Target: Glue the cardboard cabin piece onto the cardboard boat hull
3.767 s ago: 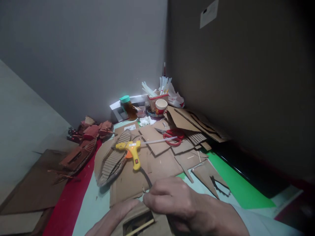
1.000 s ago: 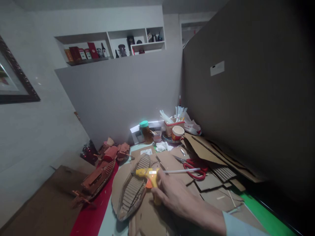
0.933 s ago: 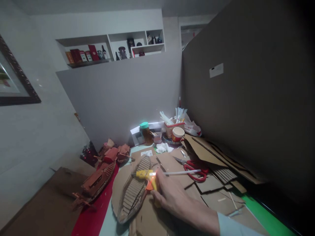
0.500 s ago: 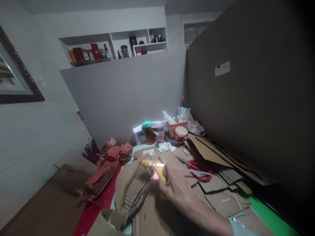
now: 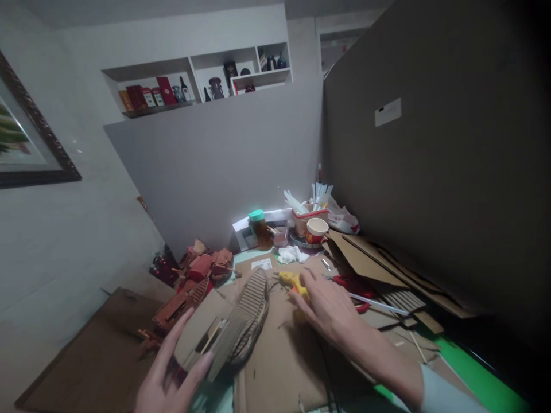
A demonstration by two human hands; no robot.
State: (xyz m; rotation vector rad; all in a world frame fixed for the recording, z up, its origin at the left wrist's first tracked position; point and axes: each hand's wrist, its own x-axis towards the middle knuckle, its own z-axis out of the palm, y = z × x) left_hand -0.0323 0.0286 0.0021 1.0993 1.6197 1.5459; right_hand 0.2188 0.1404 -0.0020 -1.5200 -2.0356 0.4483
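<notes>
Grip: right hand (image 5: 329, 307) clenched on glue gun (image 5: 293, 281), nozzle aimed left toward cardboard piece (image 5: 210, 338) grasped by left hand (image 5: 170, 376)

Two bare hands, right hand (image 5: 331, 307), left hand (image 5: 166, 381), pale light-blue sleeve at right wrist

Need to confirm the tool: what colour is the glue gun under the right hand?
Yellow, with an orange trigger; the head view shows the glue gun in the right hand.
</notes>
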